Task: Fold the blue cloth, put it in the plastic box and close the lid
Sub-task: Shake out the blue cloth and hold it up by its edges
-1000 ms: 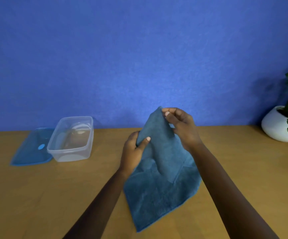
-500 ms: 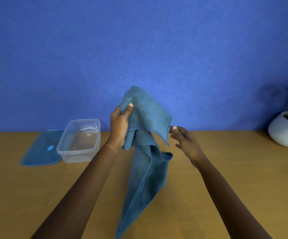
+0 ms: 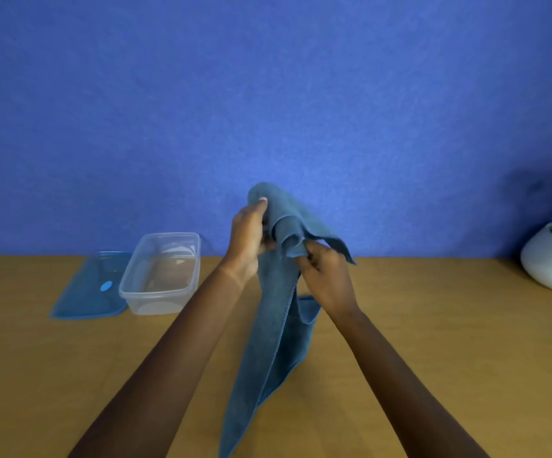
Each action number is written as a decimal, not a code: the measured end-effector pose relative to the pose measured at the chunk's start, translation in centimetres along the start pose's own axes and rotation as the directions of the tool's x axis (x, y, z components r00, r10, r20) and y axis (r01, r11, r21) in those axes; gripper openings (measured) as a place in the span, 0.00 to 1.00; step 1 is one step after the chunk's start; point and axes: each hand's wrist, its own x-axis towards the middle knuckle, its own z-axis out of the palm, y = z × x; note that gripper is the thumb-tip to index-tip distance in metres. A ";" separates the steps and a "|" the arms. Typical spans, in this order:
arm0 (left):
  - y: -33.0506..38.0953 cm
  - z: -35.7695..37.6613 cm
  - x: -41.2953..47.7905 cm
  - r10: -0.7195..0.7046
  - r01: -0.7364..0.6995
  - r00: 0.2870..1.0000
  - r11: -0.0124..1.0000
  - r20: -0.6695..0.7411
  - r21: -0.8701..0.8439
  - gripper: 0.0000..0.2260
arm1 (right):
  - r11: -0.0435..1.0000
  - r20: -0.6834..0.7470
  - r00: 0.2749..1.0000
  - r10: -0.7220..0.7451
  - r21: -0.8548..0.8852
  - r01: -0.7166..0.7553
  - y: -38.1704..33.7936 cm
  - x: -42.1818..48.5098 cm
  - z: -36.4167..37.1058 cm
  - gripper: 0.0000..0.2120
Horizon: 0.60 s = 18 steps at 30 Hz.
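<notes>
The blue cloth [image 3: 268, 352] hangs in the air above the middle of the wooden table, bunched at the top and trailing down toward me. My left hand [image 3: 247, 241] grips its upper edge, thumb on top. Just to the right and slightly lower, my right hand [image 3: 326, 276] pinches a fold of the same cloth. The clear plastic box [image 3: 160, 272] stands open and empty at the back left. Its blue lid [image 3: 92, 290] lies flat on the table, touching the box's left side.
The wooden table [image 3: 450, 342] runs up to a blue wall. A white round pot [image 3: 547, 262] with a green plant stands at the far right edge of the table.
My right hand, free half a second ago, has closed on the cloth beside my left hand. The cloth's top has dropped a little and bunched more tightly.
</notes>
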 end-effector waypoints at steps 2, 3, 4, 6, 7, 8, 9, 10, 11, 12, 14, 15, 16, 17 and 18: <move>-0.6 0.1 -0.3 -0.011 0.004 0.995 0.998 0.104 0.069 0.13 | 0.990 -0.057 0.994 0.091 0.112 -0.084 -0.6 0.9 0.0 0.22; -1.0 0.3 -0.3 0.002 -0.017 0.992 0.993 0.126 0.113 0.12 | 0.960 -0.050 0.984 0.169 0.232 -0.153 -0.9 1.4 0.0 0.22; -1.3 0.4 -0.5 0.024 -0.043 0.990 0.990 0.138 0.138 0.10 | 0.899 -0.014 0.967 0.255 0.372 -0.231 -1.2 1.9 0.0 0.21; -1.9 0.7 -0.7 0.076 -0.103 0.986 0.975 0.146 0.195 0.04 | 0.749 0.106 0.919 0.379 0.548 -0.372 -1.6 2.5 -0.1 0.20; -2.0 0.6 -0.9 0.108 -0.148 0.982 0.952 0.157 0.268 0.07 | 0.715 0.134 0.906 0.400 0.573 -0.401 -1.5 2.7 -0.2 0.18; -2.1 0.6 -0.9 0.149 -0.204 0.973 0.909 0.174 0.364 0.12 | 0.703 0.155 0.904 0.398 0.582 -0.409 -1.5 2.8 -0.4 0.17; -2.3 0.4 -0.9 0.200 -0.273 0.959 0.837 0.200 0.475 0.16 | 0.698 0.176 0.904 0.389 0.583 -0.415 -1.6 3.0 -0.6 0.17; -2.4 0.3 -1.0 0.257 -0.338 0.941 0.747 0.221 0.572 0.18 | 0.697 0.191 0.904 0.382 0.582 -0.418 -1.6 3.2 -0.7 0.18; -2.5 0.1 -1.1 0.315 -0.386 0.921 0.660 0.229 0.644 0.19 | 0.701 0.198 0.905 0.377 0.578 -0.418 -1.7 3.3 -0.8 0.20; -2.6 0.1 -1.3 0.367 -0.411 0.903 0.586 0.223 0.699 0.18 | 0.706 0.199 0.907 0.372 0.574 -0.415 -1.7 3.4 -0.9 0.23; -2.8 0.0 -1.5 0.440 -0.416 0.877 0.498 0.191 0.761 0.15 | 0.727 0.189 0.914 0.360 0.558 -0.401 -2.3 3.4 -1.1 0.27; -2.8 -0.1 -1.5 0.469 -0.414 0.866 0.480 0.172 0.774 0.14 | 0.735 0.180 0.917 0.355 0.553 -0.393 -2.5 3.4 -1.2 0.26; -2.7 -0.1 -1.6 0.498 -0.424 0.852 0.471 0.164 0.774 0.12 | 0.743 0.173 0.922 0.345 0.550 -0.381 -2.7 3.4 -1.2 0.24; -2.6 -0.2 -1.6 0.523 -0.444 0.836 0.468 0.165 0.764 0.10 | 0.748 0.166 0.925 0.343 0.547 -0.375 -2.9 3.5 -1.3 0.20; -2.4 -0.4 -1.6 0.541 -0.462 0.825 0.477 0.164 0.748 0.08 | 0.753 0.151 0.924 0.351 0.540 -0.375 -2.8 3.6 -1.4 0.16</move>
